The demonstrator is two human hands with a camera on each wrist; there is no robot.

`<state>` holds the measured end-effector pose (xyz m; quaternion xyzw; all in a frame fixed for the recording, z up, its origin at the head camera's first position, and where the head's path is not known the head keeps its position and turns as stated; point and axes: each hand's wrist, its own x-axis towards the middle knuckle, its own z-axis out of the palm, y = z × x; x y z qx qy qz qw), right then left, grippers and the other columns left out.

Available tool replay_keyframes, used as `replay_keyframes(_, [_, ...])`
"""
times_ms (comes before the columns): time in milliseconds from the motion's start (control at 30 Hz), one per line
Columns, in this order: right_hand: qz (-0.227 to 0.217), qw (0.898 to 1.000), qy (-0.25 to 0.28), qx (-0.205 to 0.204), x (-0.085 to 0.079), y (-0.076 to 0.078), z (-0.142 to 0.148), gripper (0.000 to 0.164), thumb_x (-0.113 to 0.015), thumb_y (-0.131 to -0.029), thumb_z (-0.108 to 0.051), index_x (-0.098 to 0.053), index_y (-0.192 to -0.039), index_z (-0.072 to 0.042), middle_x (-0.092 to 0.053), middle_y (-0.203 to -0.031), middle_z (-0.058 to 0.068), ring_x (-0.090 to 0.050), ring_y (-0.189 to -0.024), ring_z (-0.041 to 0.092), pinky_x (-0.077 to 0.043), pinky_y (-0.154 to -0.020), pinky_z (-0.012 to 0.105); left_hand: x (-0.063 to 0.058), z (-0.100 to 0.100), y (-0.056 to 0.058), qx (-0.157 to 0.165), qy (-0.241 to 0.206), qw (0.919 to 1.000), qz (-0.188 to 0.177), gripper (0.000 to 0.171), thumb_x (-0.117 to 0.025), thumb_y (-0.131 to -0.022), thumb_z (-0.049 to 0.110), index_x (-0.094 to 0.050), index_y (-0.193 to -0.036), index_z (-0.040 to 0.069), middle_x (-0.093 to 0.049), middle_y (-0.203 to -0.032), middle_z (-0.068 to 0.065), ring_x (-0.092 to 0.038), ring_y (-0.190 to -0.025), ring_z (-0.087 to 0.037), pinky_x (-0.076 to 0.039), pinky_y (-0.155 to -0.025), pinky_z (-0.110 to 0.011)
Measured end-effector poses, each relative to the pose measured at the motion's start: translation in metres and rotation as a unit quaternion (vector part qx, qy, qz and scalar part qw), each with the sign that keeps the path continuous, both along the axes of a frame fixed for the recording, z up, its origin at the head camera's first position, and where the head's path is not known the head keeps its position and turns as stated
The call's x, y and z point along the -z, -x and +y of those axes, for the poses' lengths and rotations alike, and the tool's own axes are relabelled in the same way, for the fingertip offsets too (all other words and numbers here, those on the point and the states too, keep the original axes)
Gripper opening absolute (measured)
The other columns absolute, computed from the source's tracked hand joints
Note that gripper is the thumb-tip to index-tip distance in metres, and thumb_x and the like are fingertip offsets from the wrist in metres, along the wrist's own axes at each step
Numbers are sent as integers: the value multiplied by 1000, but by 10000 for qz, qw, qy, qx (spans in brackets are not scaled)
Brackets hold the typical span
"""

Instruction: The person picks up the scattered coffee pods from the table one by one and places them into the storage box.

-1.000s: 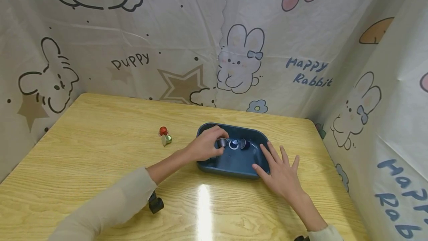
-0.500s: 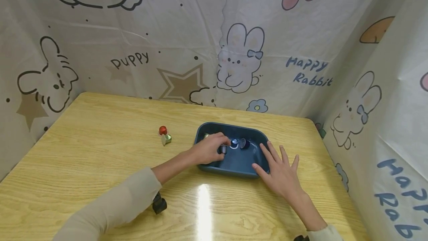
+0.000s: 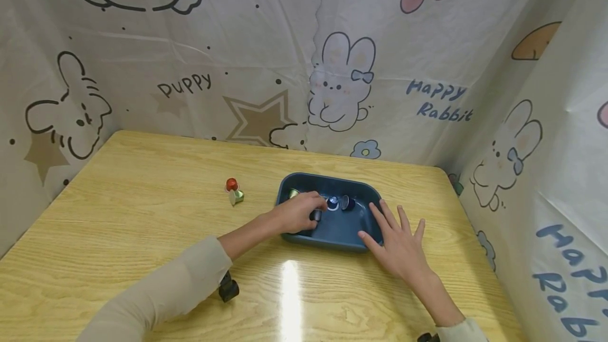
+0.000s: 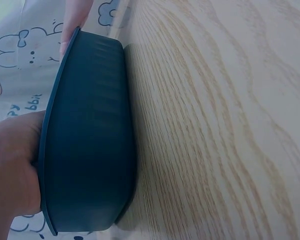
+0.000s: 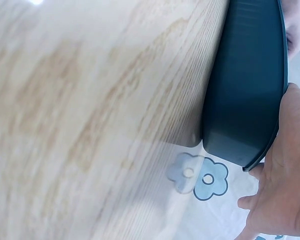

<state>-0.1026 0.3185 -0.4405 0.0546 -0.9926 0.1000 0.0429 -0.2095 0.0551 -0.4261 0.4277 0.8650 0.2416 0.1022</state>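
A dark blue plastic bin (image 3: 342,243) sits on the wooden table. My left hand (image 3: 295,214) reaches over its left side and pinches a grey coffee capsule (image 3: 317,216) between thumb and fingers, low inside the bin. Just right of those fingers are a blue capsule (image 3: 334,200) and a dark purple capsule (image 3: 347,203). A pale green capsule (image 3: 294,193) shows in the bin's back left corner, partly behind the hand. Spread and straight, my right hand (image 3: 404,247) rests at the bin's right rim. In the left wrist view the bin wall (image 4: 90,135) hides the left fingertips.
On the table left of the bin, a red capsule (image 3: 231,184) and a light green capsule (image 3: 236,197) lie close together. Printed cloth (image 3: 256,57) walls in the back and sides of the table (image 3: 157,183).
My left hand has moved slightly toward the front and down into the bin with the grey capsule. The pale green capsule in the back corner has come into sight. The right hand keeps its place.
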Motion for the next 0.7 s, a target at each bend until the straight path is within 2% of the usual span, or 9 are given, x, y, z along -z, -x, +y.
replay_keyframes(167, [4,10000,-16,0,0,0,0,79,-47,-96,-66,-31,-158,-20,-23,-163,12,-12,-146,47,4,-100,81,1,1,0,70,70,9999,37,34,-75,-89,7,-66,-122,4,-60,-121,-10,-59,-111,-23,-50,-92,-34])
replay_keyframes(400, [-12,10000,-19,18,-1,0,-1,80,-48,-95,-66,-32,-158,-20,-24,-163,12,-12,-146,47,4,-100,81,4,2,1,247,231,9989,327,33,-76,-88,6,-67,-120,3,-62,-120,-10,-60,-112,-23,-50,-93,-33])
replay_keyframes(700, [-8,10000,1,33,-1,0,-1,80,-48,-95,-66,-32,-158,-19,-24,-162,13,-12,-146,48,6,-100,81,5,2,1,278,256,9984,431,33,-78,-85,5,-67,-116,4,-62,-118,-10,-61,-109,-23,-51,-90,-33])
